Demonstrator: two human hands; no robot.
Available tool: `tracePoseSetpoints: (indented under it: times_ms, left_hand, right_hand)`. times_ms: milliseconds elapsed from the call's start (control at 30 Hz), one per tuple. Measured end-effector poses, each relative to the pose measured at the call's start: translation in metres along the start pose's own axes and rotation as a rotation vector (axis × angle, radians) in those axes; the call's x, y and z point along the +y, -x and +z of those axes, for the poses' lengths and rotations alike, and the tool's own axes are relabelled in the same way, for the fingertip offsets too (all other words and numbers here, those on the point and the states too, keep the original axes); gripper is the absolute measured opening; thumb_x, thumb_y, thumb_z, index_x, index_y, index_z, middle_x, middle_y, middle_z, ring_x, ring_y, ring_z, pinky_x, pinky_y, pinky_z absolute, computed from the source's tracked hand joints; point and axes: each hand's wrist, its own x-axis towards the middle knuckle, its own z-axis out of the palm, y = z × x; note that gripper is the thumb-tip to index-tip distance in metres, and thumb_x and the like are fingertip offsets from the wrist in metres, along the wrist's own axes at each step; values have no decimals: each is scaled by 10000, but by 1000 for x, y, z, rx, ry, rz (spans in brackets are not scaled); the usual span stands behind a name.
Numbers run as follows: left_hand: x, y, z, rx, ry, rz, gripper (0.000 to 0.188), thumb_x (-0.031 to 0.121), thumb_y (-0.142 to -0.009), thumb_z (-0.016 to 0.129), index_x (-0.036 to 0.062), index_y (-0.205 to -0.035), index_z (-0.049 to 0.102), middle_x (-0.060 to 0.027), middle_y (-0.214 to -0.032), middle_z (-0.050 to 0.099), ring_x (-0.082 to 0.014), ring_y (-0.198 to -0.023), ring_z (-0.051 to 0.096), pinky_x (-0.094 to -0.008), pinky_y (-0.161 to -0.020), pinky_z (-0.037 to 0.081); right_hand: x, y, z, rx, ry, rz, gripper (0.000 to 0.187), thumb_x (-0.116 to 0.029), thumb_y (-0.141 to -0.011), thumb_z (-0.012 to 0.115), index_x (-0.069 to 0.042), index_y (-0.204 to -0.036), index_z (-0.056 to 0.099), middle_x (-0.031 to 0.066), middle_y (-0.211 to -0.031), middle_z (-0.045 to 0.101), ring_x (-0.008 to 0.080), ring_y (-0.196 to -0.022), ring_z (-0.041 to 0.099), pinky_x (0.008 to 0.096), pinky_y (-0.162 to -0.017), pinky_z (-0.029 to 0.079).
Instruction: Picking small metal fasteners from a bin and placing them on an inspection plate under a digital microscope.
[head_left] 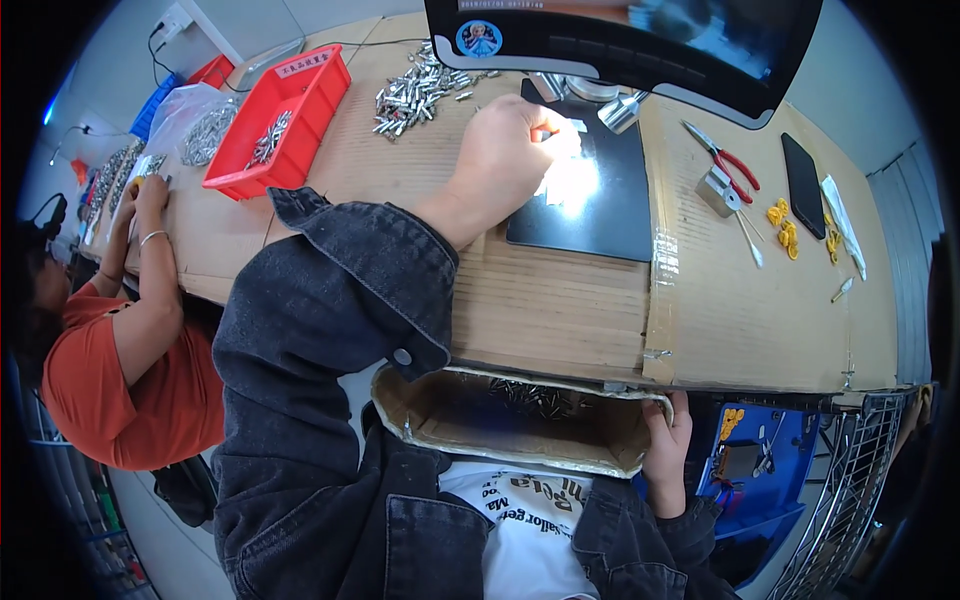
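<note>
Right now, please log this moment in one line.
left hand: curled, contents unclear, over lit black mat; right hand: gripping cardboard box edge; metal pieces: inside box

Red-handled pliers [738, 172], black phone [803, 185] near yellow pieces [789, 240], cotton swab [755, 254], co-worker in orange-red shirt [150, 375]

The wall [855, 65] is pale, with a white socket [176, 22] high on the left. On the right it turns grey and has ridges. The big table [550, 310] has a brown cardboard top. The floor [140, 510] is light. A wire rack [848, 475] stands low on the right.
</note>
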Motion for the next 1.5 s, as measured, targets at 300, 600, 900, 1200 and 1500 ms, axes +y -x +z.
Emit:
tracePoseSetpoints:
  times_ms: [300, 600, 900, 1200, 1500]
  left_hand:
    - [-10, -5, 3, 23, -95, -7, 209, 73, -773, 686, -72, -925, 688, -166, -870, 633, -257, -733, 609, -337, -674, 509]
    - [-5, -2, 2, 44, -33, 16, 137, 51, -751, 680, -59, -831, 670, -160, -853, 634, -261, -737, 608, -342, -686, 511]
    - [31, 46, -17, -199, -31, 387, 104, 87, -772, 638, -14, -788, 657, -134, -855, 645, -271, -728, 598, -356, -673, 488]
    - [35, 86, -49, -545, -234, 399, 83, 106, -825, 637, 37, -870, 638, -107, -835, 623, -266, -704, 595, -341, -686, 510]
    - [-52, -17, -53, 101, -834, 354, 153, 95, -876, 582, 8, -916, 702, -109, -966, 668, -276, -893, 635, -344, -810, 517]
  right_hand:
    - [-4, 0, 0, -22, 15, 25, 269, -70, -873, 535, 20, -1124, 572, 111, -1009, 576, 192, -830, 509, 279, -776, 408]
    - [0, 0, 1, -10, 6, 5, 251, -70, -869, 540, 22, -1099, 578, 117, -998, 566, 199, -819, 505, 283, -767, 411]
    - [0, 1, -2, -23, 23, 27, 244, -77, -886, 536, 3, -1114, 575, 94, -986, 580, 173, -829, 504, 268, -781, 403]
    - [-5, 1, 1, -13, -36, 35, 264, -92, -908, 532, -19, -1161, 562, 60, -992, 609, 123, -855, 499, 231, -817, 375]
    - [-11, 3, 1, -13, 1, 88, 275, -78, -890, 536, 8, -1149, 563, 92, -980, 598, 178, -847, 524, 278, -813, 415]
